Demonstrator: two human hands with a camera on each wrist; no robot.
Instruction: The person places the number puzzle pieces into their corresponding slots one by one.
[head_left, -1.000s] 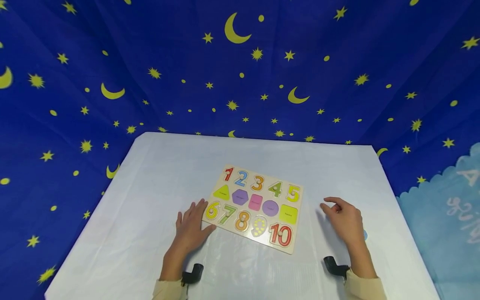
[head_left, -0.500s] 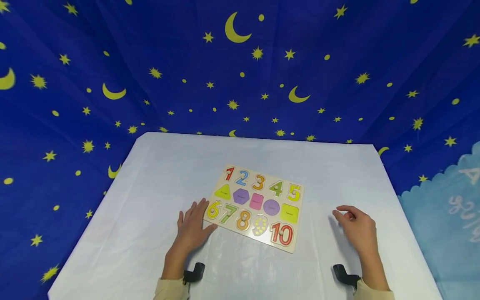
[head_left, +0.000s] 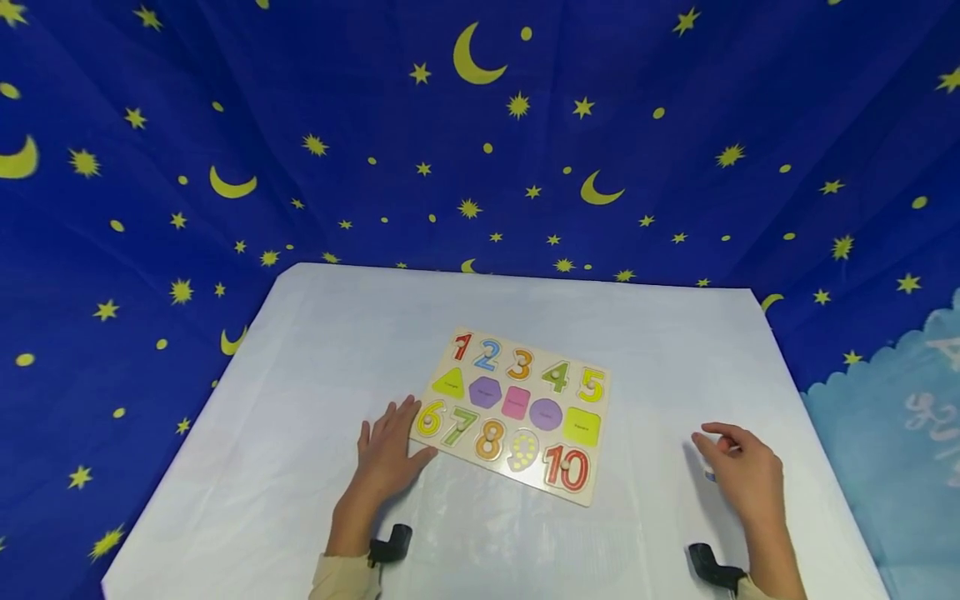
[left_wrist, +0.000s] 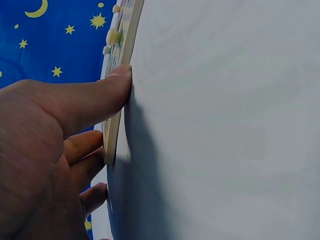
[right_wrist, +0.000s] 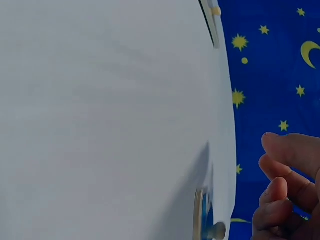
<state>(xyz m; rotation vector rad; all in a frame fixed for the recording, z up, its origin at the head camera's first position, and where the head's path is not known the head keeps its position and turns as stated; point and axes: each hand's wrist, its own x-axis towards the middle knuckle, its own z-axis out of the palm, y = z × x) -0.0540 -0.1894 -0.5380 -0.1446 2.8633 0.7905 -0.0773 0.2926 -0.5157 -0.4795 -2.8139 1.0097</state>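
A wooden number puzzle board [head_left: 592, 467] lies slightly turned on the white table. Knobbed number pieces fill most of its slots; the slot for 9 [head_left: 522, 450] shows only printed yellow dots. My left hand [head_left: 386, 454] rests at the board's near left corner, thumb along the near edge and straight fingers by the left side. My right hand [head_left: 750, 475] hovers right of the board, fingers loosely bent, holding nothing. Beneath it lies a small blue puzzle piece [right_wrist: 210, 220] with a knob, mostly hidden by the hand in the head view; its shape cannot be told.
A blue cloth with yellow stars and moons [head_left: 480, 150] hangs behind and around the white table [head_left: 337, 333]. Light blue cloth with white lettering [head_left: 915, 467] is at the right. Black camera mounts [head_left: 390, 546] sit at both wrists.
My right hand has moved right and slightly nearer to me, away from the board, to above the blue piece. My left hand stays at the board's corner.
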